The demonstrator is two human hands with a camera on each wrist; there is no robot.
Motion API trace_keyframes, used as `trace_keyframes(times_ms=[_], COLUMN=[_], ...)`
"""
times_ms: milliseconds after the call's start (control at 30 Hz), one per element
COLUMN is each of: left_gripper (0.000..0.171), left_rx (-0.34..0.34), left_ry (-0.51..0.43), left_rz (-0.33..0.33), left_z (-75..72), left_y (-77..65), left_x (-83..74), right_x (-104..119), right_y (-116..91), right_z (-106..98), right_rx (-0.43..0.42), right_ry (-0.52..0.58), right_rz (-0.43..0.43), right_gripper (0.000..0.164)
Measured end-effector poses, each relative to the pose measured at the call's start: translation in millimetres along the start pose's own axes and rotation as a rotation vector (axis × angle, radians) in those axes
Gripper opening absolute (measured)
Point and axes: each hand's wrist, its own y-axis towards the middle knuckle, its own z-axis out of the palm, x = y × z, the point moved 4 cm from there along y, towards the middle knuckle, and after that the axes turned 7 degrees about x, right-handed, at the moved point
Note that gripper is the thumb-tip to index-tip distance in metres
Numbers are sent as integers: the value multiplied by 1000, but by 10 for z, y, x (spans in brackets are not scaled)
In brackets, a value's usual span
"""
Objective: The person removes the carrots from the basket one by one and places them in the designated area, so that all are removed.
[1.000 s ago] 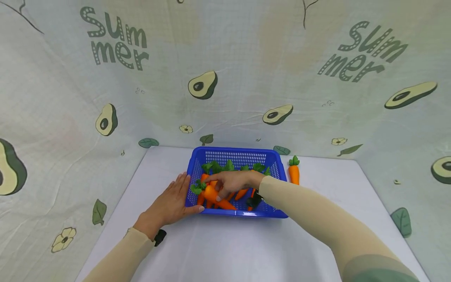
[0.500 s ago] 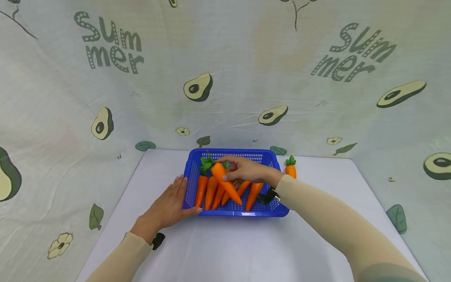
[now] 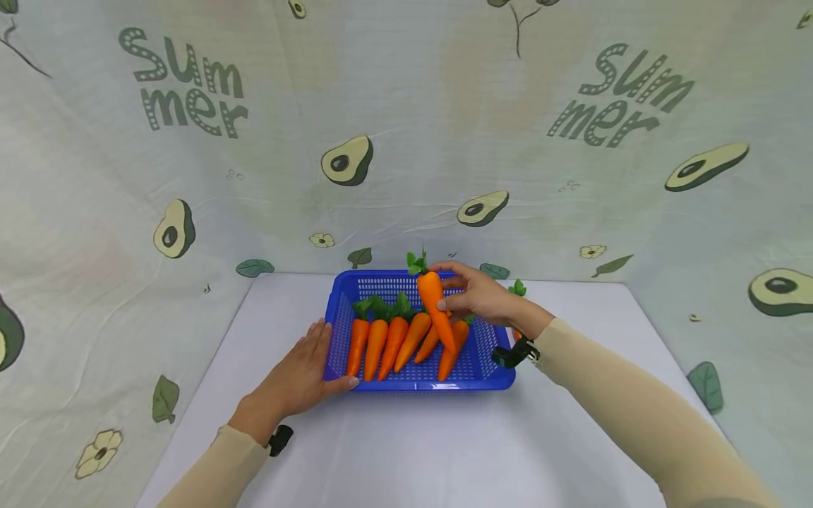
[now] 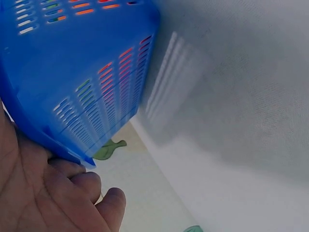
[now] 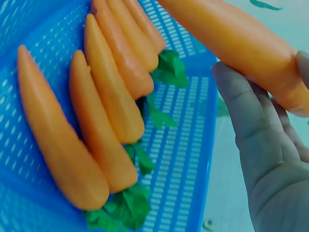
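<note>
My right hand pinches a carrot with a green leafy top, between thumb and fingers. It is held tilted above the blue plastic basket, tip down toward the front. Below it, several carrots lie side by side in the basket, leaves to the back. The right wrist view shows the held carrot above my fingers. My left hand rests at the basket's front left corner, fingers straight along the left side, thumb on the front rim.
One more carrot lies on the white table right of the basket; its green top shows, while my right wrist hides most of its body. Behind stands a cloth backdrop printed with avocados. Each wrist wears a black strapped device.
My right hand has lifted the carrot from the basket's left part and carried it rightward and back. The row of carrots beneath is now more exposed. My left hand stays at the corner.
</note>
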Motion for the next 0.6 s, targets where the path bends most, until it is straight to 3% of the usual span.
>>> trace_keyframes(times_ms=[600], left_gripper=[122], left_rx=[-4], left_ry=[-9], left_rz=[-11], left_z=[5], left_y=[-1], left_x=[-23], right_x=[-75], right_y=[-631], right_z=[-669], right_rx=[-216], right_ry=[-81], right_rz=[-23], right_gripper=[69])
